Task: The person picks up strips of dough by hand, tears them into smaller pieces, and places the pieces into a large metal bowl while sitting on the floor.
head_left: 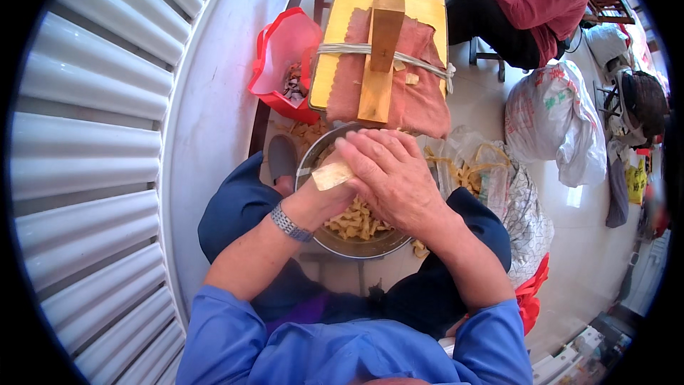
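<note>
Over a round metal bowl (360, 248), my hands overlap. My right hand (390, 182) lies across the left one, its fingers stretched out side by side over it. Most of my left hand (326, 198) is covered, so its fingers are hidden; a metal-banded watch (291, 222) circles that wrist. A pale, flat, four-sided piece (333, 176) rests against the left hand beside the right fingertips; whether it is gripped or only lies there, I cannot tell. Yellowish cut pieces (358, 222) fill the bowl's bottom between my knees.
Beyond the bowl, a yellow board (342, 18) carries a reddish cloth (420, 100) and a wooden block frame (376, 93), bound with white cord. A red bag (274, 43) stands at its left. A person (527, 0) sits far right, near a white sack (552, 117). Ribbed radiator left.
</note>
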Action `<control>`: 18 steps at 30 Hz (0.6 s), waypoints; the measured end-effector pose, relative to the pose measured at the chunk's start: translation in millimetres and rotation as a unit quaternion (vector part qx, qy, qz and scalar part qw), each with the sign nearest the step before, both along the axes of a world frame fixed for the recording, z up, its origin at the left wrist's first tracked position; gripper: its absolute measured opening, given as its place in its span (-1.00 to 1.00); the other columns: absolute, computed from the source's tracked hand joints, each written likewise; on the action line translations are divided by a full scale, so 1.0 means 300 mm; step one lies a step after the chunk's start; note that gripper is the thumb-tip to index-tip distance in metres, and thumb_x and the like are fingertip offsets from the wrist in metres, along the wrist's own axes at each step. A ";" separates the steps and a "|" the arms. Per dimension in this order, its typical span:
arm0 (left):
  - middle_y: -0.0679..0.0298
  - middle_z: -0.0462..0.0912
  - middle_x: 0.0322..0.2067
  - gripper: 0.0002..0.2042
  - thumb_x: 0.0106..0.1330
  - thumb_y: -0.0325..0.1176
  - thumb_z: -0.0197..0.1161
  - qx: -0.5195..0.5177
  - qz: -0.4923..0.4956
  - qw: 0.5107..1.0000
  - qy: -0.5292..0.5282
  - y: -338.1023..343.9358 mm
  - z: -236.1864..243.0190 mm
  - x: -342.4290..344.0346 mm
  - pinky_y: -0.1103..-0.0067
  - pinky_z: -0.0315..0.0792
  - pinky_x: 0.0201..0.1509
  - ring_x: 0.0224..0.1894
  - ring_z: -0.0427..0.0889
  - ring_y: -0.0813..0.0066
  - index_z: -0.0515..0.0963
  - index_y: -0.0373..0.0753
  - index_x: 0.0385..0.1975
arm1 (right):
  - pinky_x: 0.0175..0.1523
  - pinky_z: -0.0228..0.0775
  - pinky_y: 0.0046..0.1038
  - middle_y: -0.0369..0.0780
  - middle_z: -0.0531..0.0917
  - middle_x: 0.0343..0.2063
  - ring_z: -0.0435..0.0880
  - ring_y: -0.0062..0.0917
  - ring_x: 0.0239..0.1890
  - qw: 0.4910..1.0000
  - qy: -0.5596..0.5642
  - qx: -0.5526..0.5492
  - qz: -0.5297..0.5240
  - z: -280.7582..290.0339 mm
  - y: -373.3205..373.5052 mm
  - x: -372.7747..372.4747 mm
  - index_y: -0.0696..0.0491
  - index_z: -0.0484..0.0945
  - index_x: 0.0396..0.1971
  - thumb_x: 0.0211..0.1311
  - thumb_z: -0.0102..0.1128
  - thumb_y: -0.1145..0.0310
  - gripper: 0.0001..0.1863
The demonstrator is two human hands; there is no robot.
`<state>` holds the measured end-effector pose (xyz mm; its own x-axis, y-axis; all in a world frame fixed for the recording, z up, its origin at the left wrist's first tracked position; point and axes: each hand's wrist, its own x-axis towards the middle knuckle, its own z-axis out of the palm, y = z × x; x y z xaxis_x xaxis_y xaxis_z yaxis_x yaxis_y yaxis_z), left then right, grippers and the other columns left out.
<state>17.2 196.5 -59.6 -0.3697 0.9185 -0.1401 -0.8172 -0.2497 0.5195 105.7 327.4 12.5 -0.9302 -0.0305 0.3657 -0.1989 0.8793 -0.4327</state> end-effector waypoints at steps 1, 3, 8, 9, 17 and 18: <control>0.28 0.49 0.14 -0.54 0.36 -0.31 0.32 -0.010 -0.017 0.999 -0.027 0.000 -0.017 -0.009 0.44 0.49 0.25 0.20 0.52 0.42 0.36 -0.15 0.22 | 0.24 0.30 -0.24 -0.18 0.61 0.05 0.54 -0.30 0.14 1.000 0.005 0.001 0.011 0.002 0.009 0.005 0.04 0.53 0.12 0.19 0.25 0.38 -0.55; 0.27 0.51 0.12 -0.56 0.37 -0.32 0.30 -0.023 -0.047 0.998 -0.036 0.000 -0.039 -0.016 0.46 0.50 0.23 0.17 0.54 0.43 0.37 -0.18 0.20 | 0.20 0.34 -0.25 -0.20 0.64 0.00 0.58 -0.33 0.10 0.999 0.024 -0.015 0.027 0.000 0.024 0.008 0.03 0.57 0.03 0.11 0.26 0.40 -0.59; 0.26 0.55 0.04 -0.66 0.48 -0.22 0.16 -0.071 -0.067 0.993 0.068 0.058 0.115 -0.012 0.54 0.53 0.13 0.06 0.59 0.50 0.42 -0.25 0.14 | 0.12 0.42 -0.27 -0.29 0.68 -0.12 0.63 -0.41 0.05 0.995 0.077 -0.050 0.046 -0.005 0.059 0.017 0.01 0.65 -0.18 -0.04 0.27 0.42 -0.67; 0.27 0.57 -0.01 -0.66 0.51 -0.19 0.12 -0.068 -0.068 0.995 0.030 0.063 0.100 -0.021 0.56 0.53 0.10 0.03 0.59 0.52 0.43 -0.26 0.13 | 0.11 0.43 -0.27 -0.30 0.68 -0.12 0.62 -0.41 0.05 0.993 0.088 -0.054 0.057 -0.007 0.059 0.017 0.01 0.65 -0.19 -0.05 0.27 0.41 -0.68; 0.33 0.61 -0.21 -0.69 0.51 -0.19 0.14 -0.108 -0.099 0.989 -0.003 0.081 0.194 -0.070 0.68 0.54 -0.12 -0.18 0.62 0.64 0.45 -0.28 0.05 | 0.02 0.47 -0.31 -0.33 0.70 -0.14 0.65 -0.36 0.01 0.980 0.119 -0.115 0.114 0.009 0.037 0.033 -0.03 0.69 -0.19 -0.02 0.39 0.41 -0.69; 0.32 0.61 -0.21 -0.69 0.49 -0.21 0.16 -0.088 -0.104 0.991 -0.016 0.079 0.193 -0.071 0.69 0.54 -0.13 -0.19 0.62 0.64 0.45 -0.29 0.05 | 0.01 0.47 -0.31 -0.33 0.71 -0.15 0.66 -0.36 0.00 0.977 0.116 -0.133 0.115 0.010 0.036 0.033 -0.02 0.69 -0.19 0.01 0.40 0.41 -0.72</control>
<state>-4.0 220.3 -1.5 -0.1682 0.9348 -0.3127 -0.8582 0.0171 0.5130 115.7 338.2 15.3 -0.8007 -0.1043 0.5899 -0.4988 0.6614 -0.5601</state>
